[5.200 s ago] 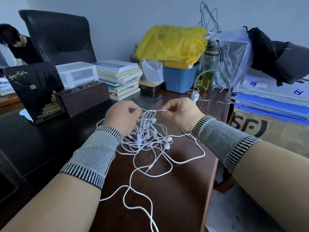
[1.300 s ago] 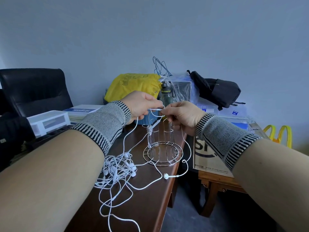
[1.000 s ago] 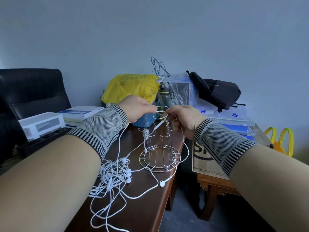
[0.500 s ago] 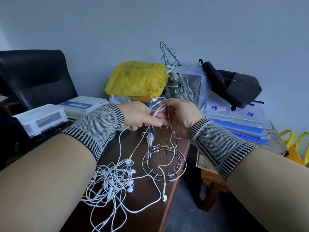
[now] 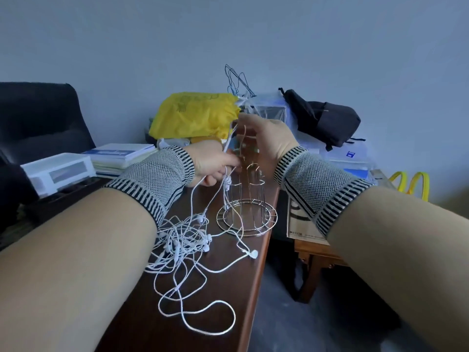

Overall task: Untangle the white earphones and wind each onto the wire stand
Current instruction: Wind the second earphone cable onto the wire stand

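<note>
Stand [image 5: 246,214]: thin bright wire, round ringed base, upright prongs ending in small hooks. Sits at the right edge of the desk [image 5: 177,323], probably so both hands can reach round it.

Cord [image 5: 229,142]: white, smooth, round in section. One stretch runs taut from the left hand up beside the stand's top, then down past a small wound bundle [image 5: 227,183] on the stand's left prong. Judged: the taut line is held so for winding onto a hook.

Left hand [image 5: 213,165]: just left of the stand, fingers curled, pinching the cord. Knit cuff, grey mesh with black-striped hems, on the wrist.

Right hand [image 5: 266,143]: at the stand's top, from the right. It seems to steady the prongs or hold the cord's upper end; whether the fingers close on anything cannot be told, as they are hidden behind the hand.

Tangle [image 5: 182,240]: white earphones, many thin loops and glossy buds, heaped on the desk left of the stand's base. Loose loops trail toward the near edge. One bud [image 5: 253,254] lies apart, just in front of the base.

Desk: dark polished wood, long and narrow.

Behind the stand: yellow bag [image 5: 195,114], soft and crumpled; black bag [image 5: 327,118], matte cloth.

Judged progress: early; most of the earphones remain unsorted.
</note>
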Motion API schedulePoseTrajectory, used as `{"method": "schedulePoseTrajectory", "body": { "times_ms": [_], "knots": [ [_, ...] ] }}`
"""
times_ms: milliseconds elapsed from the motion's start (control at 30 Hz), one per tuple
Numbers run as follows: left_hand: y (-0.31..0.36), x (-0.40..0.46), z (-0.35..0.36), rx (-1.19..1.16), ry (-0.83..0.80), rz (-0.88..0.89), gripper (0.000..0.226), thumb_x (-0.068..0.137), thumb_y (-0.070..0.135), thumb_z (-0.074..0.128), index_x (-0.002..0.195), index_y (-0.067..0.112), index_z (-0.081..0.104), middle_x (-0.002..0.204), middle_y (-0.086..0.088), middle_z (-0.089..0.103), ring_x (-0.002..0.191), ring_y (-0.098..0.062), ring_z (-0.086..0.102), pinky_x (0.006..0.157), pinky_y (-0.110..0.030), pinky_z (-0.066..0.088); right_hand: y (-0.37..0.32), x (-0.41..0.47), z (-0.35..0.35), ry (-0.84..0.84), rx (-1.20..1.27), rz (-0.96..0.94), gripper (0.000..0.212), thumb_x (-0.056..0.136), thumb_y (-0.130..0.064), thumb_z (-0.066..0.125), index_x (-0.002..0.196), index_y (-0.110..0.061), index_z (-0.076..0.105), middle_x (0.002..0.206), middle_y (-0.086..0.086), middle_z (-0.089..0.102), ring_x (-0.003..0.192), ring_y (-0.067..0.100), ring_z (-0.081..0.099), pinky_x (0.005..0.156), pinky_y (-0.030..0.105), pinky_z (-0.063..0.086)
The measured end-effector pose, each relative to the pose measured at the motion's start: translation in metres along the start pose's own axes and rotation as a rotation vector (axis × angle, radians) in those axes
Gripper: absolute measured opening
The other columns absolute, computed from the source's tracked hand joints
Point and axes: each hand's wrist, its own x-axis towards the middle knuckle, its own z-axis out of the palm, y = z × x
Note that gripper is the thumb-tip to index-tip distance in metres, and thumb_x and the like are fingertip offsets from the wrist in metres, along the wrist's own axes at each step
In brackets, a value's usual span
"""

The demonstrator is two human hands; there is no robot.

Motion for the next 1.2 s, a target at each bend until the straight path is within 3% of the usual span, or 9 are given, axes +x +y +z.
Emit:
{"method": "schedulePoseTrajectory", "body": {
  "times_ms": [133, 300, 367, 533, 633, 733, 833, 1067, 1200],
  "knots": [
    [-0.006, -0.003, -0.006, 0.002, 0.123, 0.066, 0.015, 0.098, 0.019, 0.051, 0.085, 0.011, 0.052, 0.053, 0.004, 0.032, 0.037, -0.004, 0.023, 0.035, -0.014, 0.017, 0.035, -0.014, -0.006, -0.032, -0.05, 0.184, 0.017, 0.082, -0.011, 0.05, 0.092, -0.008, 0.064, 0.09, 0.012, 0.063, 0.072, 0.021, 0.058, 0.067, 0.033, 0.04],
    [-0.004, 0.0, -0.013, -0.093, 0.252, 0.127, 0.021, 0.095, 0.013, 0.047, 0.074, 0.014, 0.051, 0.056, 0.001, 0.035, 0.034, -0.005, 0.023, 0.036, -0.012, 0.016, 0.068, -0.033, 0.001, -0.16, -0.069, 0.3, 0.043, 0.085, 0.004, 0.055, 0.127, -0.008, 0.049, 0.082, 0.008, 0.059, 0.067, 0.022, 0.061, 0.062, 0.03, 0.044],
    [-0.003, 0.002, -0.014, -0.131, 0.27, 0.136, 0.022, 0.094, 0.012, 0.047, 0.073, 0.015, 0.05, 0.056, 0.001, 0.036, 0.034, -0.005, 0.023, 0.036, -0.012, 0.016, 0.077, -0.034, 0.006, -0.222, -0.158, 0.301, 0.039, 0.085, 0.004, 0.06, 0.121, -0.007, 0.051, 0.077, 0.008, 0.06, 0.061, 0.02, 0.058, 0.06, 0.03, 0.045],
    [-0.006, 0.001, -0.017, -0.148, 0.263, 0.132, 0.021, 0.095, 0.013, 0.049, 0.074, 0.014, 0.052, 0.054, 0.003, 0.038, 0.035, -0.005, 0.025, 0.035, -0.013, 0.018, 0.093, -0.027, 0.024, -0.273, -0.593, 0.151, 0.007, 0.085, -0.006, 0.069, 0.079, -0.006, 0.066, 0.059, 0.004, 0.061, 0.048, 0.013, 0.051, 0.048, 0.022, 0.046],
    [-0.014, -0.003, -0.021, -0.127, 0.27, 0.111, 0.021, 0.095, 0.015, 0.049, 0.075, 0.013, 0.053, 0.051, 0.004, 0.04, 0.036, -0.005, 0.026, 0.034, -0.014, 0.02, 0.093, -0.02, 0.031, -0.236, -0.734, 0.072, 0.01, 0.086, -0.011, 0.068, 0.078, -0.004, 0.069, 0.054, -0.001, 0.06, 0.047, 0.011, 0.052, 0.05, 0.023, 0.048],
    [-0.024, -0.007, -0.027, -0.123, 0.283, 0.086, 0.021, 0.095, 0.015, 0.048, 0.074, 0.013, 0.052, 0.048, 0.006, 0.039, 0.038, -0.006, 0.025, 0.035, -0.014, 0.018, 0.093, -0.015, 0.033, -0.072, -0.915, -0.096, 0.014, 0.088, -0.018, 0.062, 0.081, -0.008, 0.07, 0.073, 0.009, 0.069, 0.067, 0.024, 0.063, 0.065, 0.033, 0.053],
    [-0.032, -0.007, -0.033, -0.12, 0.31, 0.07, 0.021, 0.095, 0.014, 0.048, 0.075, 0.012, 0.052, 0.053, 0.002, 0.039, 0.037, -0.007, 0.024, 0.035, -0.015, 0.018, 0.091, -0.015, 0.032, -0.015, -1.16, -0.275, 0.015, 0.09, -0.021, 0.058, 0.091, -0.012, 0.07, 0.088, 0.009, 0.07, 0.084, 0.027, 0.064, 0.073, 0.031, 0.051],
    [-0.037, -0.006, -0.033, -0.128, 0.315, 0.055, 0.019, 0.094, 0.014, 0.052, 0.074, 0.012, 0.051, 0.058, -0.001, 0.038, 0.035, -0.006, 0.023, 0.035, -0.014, 0.017, 0.071, -0.003, 0.018, 0.137, -0.915, -0.243, 0.013, 0.085, -0.019, 0.064, 0.08, -0.01, 0.071, 0.077, 0.007, 0.072, 0.072, 0.023, 0.066, 0.07, 0.036, 0.056],
    [-0.033, -0.009, -0.032, -0.191, 0.31, 0.061, 0.02, 0.095, 0.019, 0.055, 0.077, 0.012, 0.051, 0.057, -0.001, 0.043, 0.035, -0.006, 0.025, 0.035, -0.015, 0.019, 0.066, -0.012, 0.013, 0.0, -0.382, 0.065, 0.015, 0.086, -0.006, 0.066, 0.072, -0.004, 0.064, 0.07, 0.015, 0.069, 0.059, 0.024, 0.06, 0.055, 0.032, 0.051]
  ]
}}
